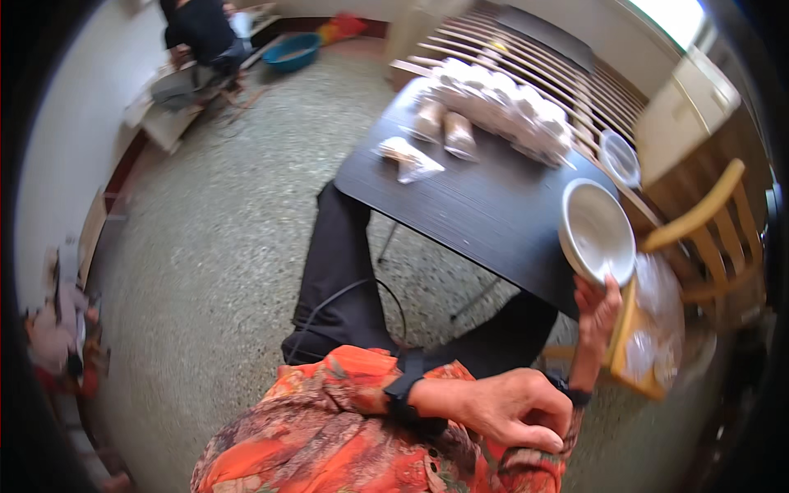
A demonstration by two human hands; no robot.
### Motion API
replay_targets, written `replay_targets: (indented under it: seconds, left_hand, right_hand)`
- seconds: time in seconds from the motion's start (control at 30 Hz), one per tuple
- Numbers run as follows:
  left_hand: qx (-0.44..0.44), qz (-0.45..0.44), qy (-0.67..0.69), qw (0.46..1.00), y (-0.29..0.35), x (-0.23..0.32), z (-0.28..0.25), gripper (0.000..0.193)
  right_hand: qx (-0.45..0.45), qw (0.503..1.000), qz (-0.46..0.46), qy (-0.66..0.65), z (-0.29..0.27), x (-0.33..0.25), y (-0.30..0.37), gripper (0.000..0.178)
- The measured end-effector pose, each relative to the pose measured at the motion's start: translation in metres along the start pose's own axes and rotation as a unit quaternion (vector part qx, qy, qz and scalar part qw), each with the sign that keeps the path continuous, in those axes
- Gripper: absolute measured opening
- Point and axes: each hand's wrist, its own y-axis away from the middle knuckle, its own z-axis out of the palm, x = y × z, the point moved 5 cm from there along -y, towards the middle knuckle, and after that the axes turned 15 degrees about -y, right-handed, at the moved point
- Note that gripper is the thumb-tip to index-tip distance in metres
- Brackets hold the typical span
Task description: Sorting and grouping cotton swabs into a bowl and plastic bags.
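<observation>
A white bowl [593,234], tilted with its hollow toward me, is at the right end of the dark table [485,218]. My right hand [598,306] grips the bowl's near rim, thumb on the inside and fingers beneath. Across my body reaches my left hand [514,407], its fingers curled at the patterned orange sleeve [530,468] of my right arm. The thumb presses against that cloth; the fingertips are partly hidden. Black bands circle both wrists.
Clear-bagged cylindrical packs [501,107] line the table's far side, with a small plastic bag [409,160] nearer. A wooden chair [707,222] and a stool [629,345] bearing plastic bags stand right. Another person [201,37] sits far left near a blue basin [292,53].
</observation>
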Motion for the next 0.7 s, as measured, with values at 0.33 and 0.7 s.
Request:
replay_targets:
  seconds: [0.33,0.7]
  left_hand:
    - [-0.046,-0.035,0.030,0.998,0.007,-0.014,0.004,0.021]
    - [0.111,-0.130,0.068,0.983,-0.004,-0.057,-0.045,0.012]
  right_hand:
    - [0.010,0.998,0.011,-0.057,-0.006,0.007,-0.030,0.041]
    - [0.068,0.993,-0.030,-0.094,0.000,0.006,0.002,0.036]
